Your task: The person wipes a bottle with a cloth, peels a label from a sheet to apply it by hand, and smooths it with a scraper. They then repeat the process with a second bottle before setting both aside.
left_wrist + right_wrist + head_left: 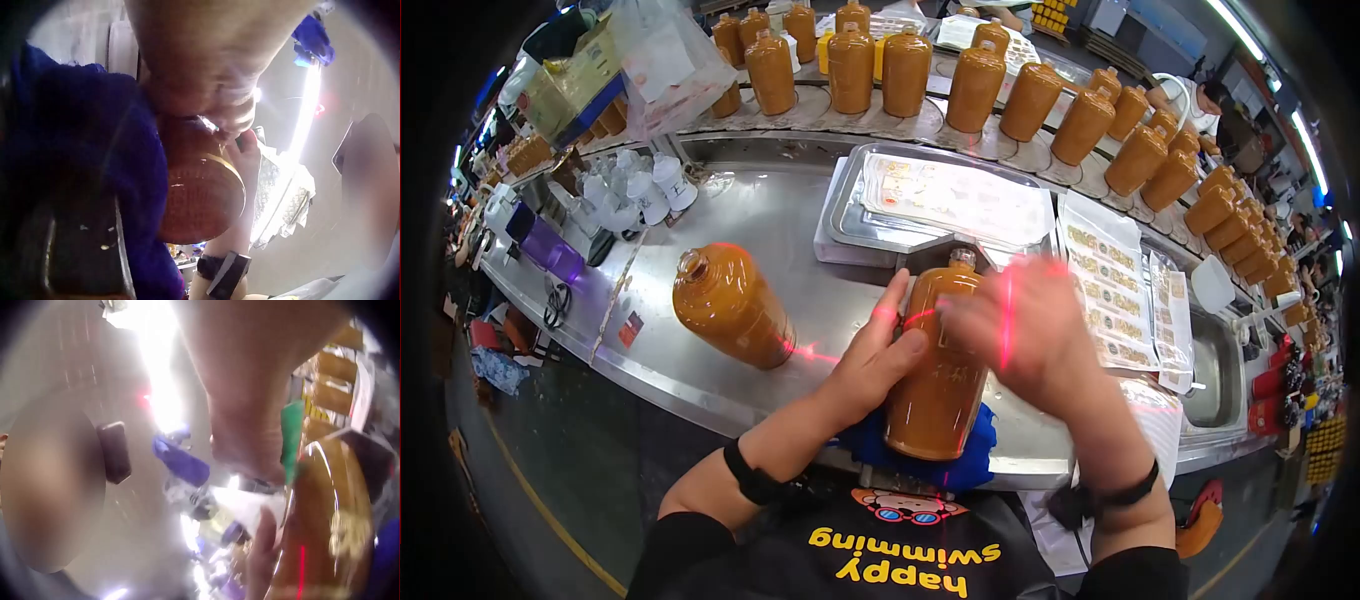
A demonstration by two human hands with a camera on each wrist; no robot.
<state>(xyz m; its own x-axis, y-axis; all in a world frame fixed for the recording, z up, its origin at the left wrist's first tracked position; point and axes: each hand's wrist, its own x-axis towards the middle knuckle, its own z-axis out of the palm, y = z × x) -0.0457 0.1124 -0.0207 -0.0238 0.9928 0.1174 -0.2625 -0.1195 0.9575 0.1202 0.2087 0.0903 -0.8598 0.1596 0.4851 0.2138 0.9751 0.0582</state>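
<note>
A glossy amber-brown bottle (935, 405) leans upright in front of my body, its base on a blue cloth (983, 450) and raised lettering on its front. My left hand (865, 358) holds it from the left, thumb across the front. Over the upper right side of the bottle, my right hand (1035, 325) has its fingers bent against the surface. A flat green piece (290, 434) shows at those fingers in the right wrist view; most of it is hidden. Red laser lines cross the bottle and the right hand.
A second brown bottle (730, 305) stands to the left on the metal table (800, 190). Behind lies a metal tray (850, 215) with label sheets; more label sheets (1105, 270) lie right. Several brown bottles (905, 75) line a conveyor beyond. A sink (1220, 375) is far right.
</note>
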